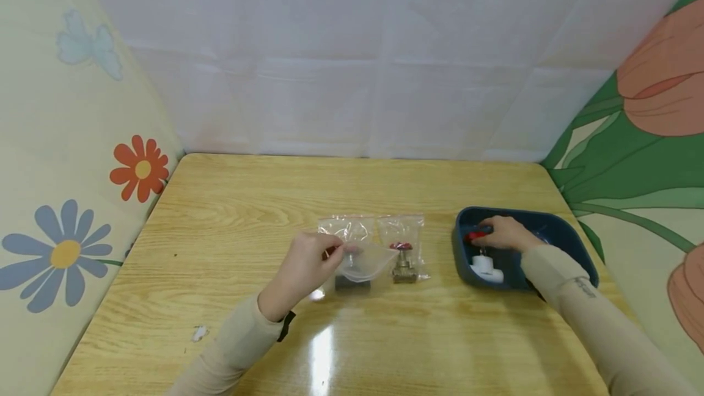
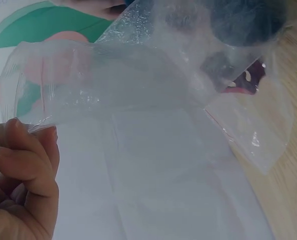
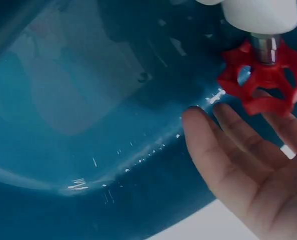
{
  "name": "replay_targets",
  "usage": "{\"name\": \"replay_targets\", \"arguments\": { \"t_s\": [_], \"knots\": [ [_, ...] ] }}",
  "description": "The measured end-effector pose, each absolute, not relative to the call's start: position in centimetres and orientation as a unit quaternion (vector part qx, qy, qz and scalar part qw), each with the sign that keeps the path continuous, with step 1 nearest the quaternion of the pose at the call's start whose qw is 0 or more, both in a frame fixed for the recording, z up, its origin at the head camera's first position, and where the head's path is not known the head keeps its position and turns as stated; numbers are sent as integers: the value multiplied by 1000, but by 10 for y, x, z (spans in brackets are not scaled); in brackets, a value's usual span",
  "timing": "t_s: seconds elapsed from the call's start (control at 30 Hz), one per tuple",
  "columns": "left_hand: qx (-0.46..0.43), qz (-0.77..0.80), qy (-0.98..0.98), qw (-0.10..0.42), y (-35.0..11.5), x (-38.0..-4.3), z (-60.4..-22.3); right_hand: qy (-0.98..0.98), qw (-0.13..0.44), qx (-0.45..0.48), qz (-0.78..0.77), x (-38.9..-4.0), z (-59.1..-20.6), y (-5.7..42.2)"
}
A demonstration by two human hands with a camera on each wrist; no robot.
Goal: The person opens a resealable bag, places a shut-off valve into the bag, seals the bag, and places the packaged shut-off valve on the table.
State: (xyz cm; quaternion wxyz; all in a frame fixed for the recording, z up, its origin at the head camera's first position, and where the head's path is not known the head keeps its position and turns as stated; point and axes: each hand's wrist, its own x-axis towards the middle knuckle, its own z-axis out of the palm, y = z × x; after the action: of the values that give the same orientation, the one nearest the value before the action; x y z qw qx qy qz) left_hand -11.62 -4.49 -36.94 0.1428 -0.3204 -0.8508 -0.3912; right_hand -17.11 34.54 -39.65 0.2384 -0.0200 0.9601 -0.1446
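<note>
My left hand (image 1: pixel 310 264) pinches the edge of a clear plastic zip bag (image 2: pixel 138 80), which hangs from the fingertips over the table. Over in the blue basin (image 1: pixel 569 234), my right hand (image 1: pixel 506 233) holds a white valve (image 1: pixel 486 269) by its red handwheel (image 3: pixel 263 85). A fingertip and the thumb lie at the wheel, while other fingers stand apart from it. Beside the left hand, a brass gate valve (image 1: pixel 404 269) with a dark red handwheel lies in a clear bag. A dark object (image 1: pixel 352 283) shows partly behind the held bag; its kind is unclear.
The wooden table (image 1: pixel 247 200) reaches back to a white cloth backdrop (image 1: pixel 330 90). Flower-printed cloths stand at the left and right sides. A small white patch (image 1: pixel 200 333) marks the table at the front left.
</note>
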Motion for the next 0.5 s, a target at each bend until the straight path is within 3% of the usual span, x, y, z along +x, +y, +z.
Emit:
{"name": "replay_targets", "arguments": {
  "t_s": [0.5],
  "knots": [
    [-362, -383, -833, 165, -27, -104, -367, 952, 267, -18, -150, -177, -403, 347]
  ]
}}
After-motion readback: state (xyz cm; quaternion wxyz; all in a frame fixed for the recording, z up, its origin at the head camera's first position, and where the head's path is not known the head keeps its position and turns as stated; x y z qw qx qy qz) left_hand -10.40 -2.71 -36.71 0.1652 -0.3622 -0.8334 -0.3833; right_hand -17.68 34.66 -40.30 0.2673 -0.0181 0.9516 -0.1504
